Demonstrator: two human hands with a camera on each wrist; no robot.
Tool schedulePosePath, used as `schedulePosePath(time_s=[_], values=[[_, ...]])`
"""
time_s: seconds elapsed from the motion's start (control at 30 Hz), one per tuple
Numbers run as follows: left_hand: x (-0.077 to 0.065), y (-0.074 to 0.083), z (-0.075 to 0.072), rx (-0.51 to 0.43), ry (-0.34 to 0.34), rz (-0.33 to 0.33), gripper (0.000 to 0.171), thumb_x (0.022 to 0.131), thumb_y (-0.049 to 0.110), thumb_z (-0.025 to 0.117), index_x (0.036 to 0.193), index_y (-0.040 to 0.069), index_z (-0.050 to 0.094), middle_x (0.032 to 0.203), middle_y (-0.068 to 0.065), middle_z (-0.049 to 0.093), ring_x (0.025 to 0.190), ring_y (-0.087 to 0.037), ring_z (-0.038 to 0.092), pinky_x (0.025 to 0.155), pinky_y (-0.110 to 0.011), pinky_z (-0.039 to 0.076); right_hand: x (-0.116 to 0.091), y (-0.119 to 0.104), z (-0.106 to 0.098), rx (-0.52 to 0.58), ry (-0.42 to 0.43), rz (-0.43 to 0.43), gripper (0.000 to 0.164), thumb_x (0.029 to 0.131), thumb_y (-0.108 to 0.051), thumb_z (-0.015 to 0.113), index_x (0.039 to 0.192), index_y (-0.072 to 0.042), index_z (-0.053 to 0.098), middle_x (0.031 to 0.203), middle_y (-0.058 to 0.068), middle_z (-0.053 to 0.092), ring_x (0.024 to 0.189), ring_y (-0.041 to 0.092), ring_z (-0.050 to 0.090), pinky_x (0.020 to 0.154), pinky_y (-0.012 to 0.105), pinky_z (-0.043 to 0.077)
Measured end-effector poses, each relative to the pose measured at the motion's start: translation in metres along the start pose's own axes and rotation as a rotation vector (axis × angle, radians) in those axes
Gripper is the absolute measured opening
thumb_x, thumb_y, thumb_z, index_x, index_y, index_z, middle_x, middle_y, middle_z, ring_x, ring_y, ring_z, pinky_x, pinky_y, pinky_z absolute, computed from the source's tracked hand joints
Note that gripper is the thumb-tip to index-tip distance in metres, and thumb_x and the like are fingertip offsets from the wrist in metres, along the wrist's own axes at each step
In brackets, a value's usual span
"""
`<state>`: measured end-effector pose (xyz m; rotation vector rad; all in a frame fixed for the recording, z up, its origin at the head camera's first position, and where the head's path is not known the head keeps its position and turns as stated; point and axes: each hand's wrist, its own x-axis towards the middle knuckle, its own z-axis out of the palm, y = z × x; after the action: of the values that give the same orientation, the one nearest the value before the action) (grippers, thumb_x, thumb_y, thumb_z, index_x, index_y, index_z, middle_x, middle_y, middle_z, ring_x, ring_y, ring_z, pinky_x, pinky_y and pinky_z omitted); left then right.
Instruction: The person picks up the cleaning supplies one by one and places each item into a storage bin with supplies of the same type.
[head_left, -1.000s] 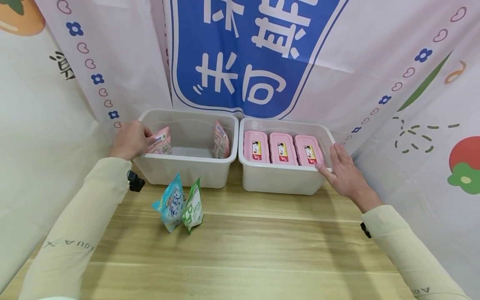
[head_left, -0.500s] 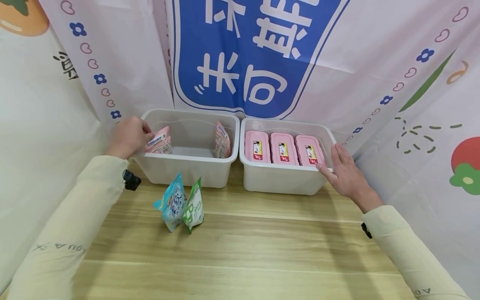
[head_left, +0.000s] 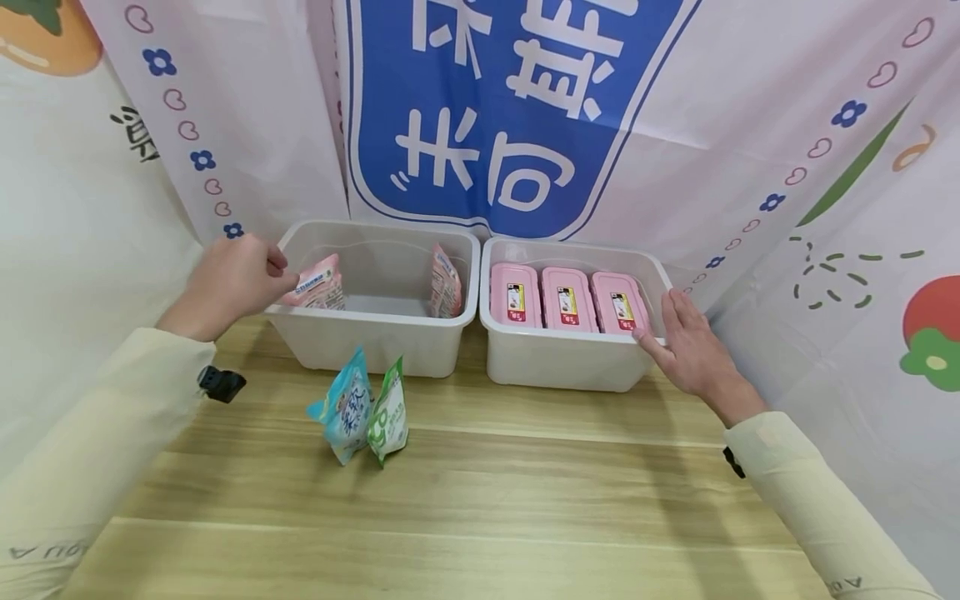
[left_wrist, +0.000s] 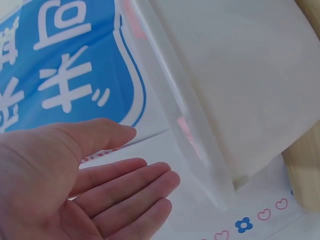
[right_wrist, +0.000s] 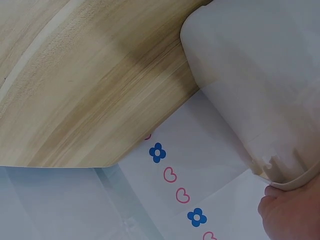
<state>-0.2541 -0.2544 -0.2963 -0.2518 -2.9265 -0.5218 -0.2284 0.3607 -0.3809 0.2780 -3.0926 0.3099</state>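
My left hand [head_left: 232,279] is at the left end of the left white bin [head_left: 367,342], holding nothing. In the left wrist view its fingers [left_wrist: 135,192] are loosely extended, apart from the bin wall. Inside that bin, a pink packet [head_left: 318,285] leans at the left end and another pink packet [head_left: 445,285] stands at the right end. My right hand [head_left: 693,350] rests on the right end of the right white bin [head_left: 566,362], thumb on the front rim, fingers along the side. Pink-lidded boxes [head_left: 567,298] stand in a row inside it.
A blue packet [head_left: 348,408] and a green-and-white packet [head_left: 388,417] stand together on the wooden table [head_left: 480,508], before the left bin. Printed cloth [head_left: 697,108] hangs behind and at both sides. The two bins stand side by side against it.
My left hand has let go of the pink packet at the bin's left end and drawn back to the left. My right hand keeps its place on the right bin.
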Motion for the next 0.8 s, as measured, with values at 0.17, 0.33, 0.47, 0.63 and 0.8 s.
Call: schedulePosePath(time_s=[0.17,0.33,0.47,0.63,0.8], values=[[-0.013,0.007,-0.005,0.031,-0.011,0.063,0.038,0.095,0.019,0.070,0.109,-0.015,0.074,0.105,-0.033,0.076,0.096,-0.049,0.075,0.080,-0.057,0.062,0.000,0.000,-0.001,-0.005,0.003,-0.005,0.096,0.109,-0.060,0.035,0.166,0.008,-0.003,0.175,0.031,-0.004,0.164,0.049,-0.001,0.130,0.070,0.010],[-0.023,0.017,-0.007,0.036,-0.073,0.073,0.039,0.096,0.023,0.069,0.110,-0.014,0.075,0.104,-0.029,0.078,0.094,-0.043,0.077,0.076,-0.050,0.063,-0.001,0.001,-0.001,-0.009,-0.001,-0.006,0.096,0.109,-0.060,0.034,0.166,0.008,-0.003,0.175,0.030,-0.005,0.164,0.049,-0.001,0.130,0.069,0.009],[-0.029,0.027,-0.006,0.012,-0.096,0.082,0.035,0.095,0.023,0.070,0.104,-0.010,0.077,0.101,-0.028,0.079,0.082,-0.035,0.077,0.067,-0.042,0.063,-0.001,0.002,-0.002,-0.007,-0.002,-0.003,0.095,0.109,-0.059,0.034,0.165,0.008,-0.002,0.175,0.030,-0.006,0.164,0.050,-0.002,0.130,0.070,0.009],[-0.039,0.037,-0.005,-0.003,-0.133,0.096,0.032,0.095,0.024,0.074,0.101,-0.007,0.078,0.097,-0.023,0.080,0.077,-0.027,0.076,0.061,-0.036,0.060,-0.001,0.001,-0.002,-0.018,0.000,-0.007,0.094,0.110,-0.057,0.036,0.165,0.009,0.000,0.175,0.032,-0.002,0.163,0.051,0.001,0.130,0.069,0.010],[-0.053,0.044,-0.001,-0.022,-0.162,0.126,0.029,0.093,0.025,0.077,0.097,-0.003,0.080,0.092,-0.018,0.081,0.068,-0.016,0.071,0.055,-0.029,0.054,0.000,-0.001,-0.001,-0.017,-0.003,-0.008,0.097,0.109,-0.062,0.033,0.165,0.009,-0.001,0.175,0.031,-0.004,0.163,0.051,0.001,0.131,0.068,0.010]])
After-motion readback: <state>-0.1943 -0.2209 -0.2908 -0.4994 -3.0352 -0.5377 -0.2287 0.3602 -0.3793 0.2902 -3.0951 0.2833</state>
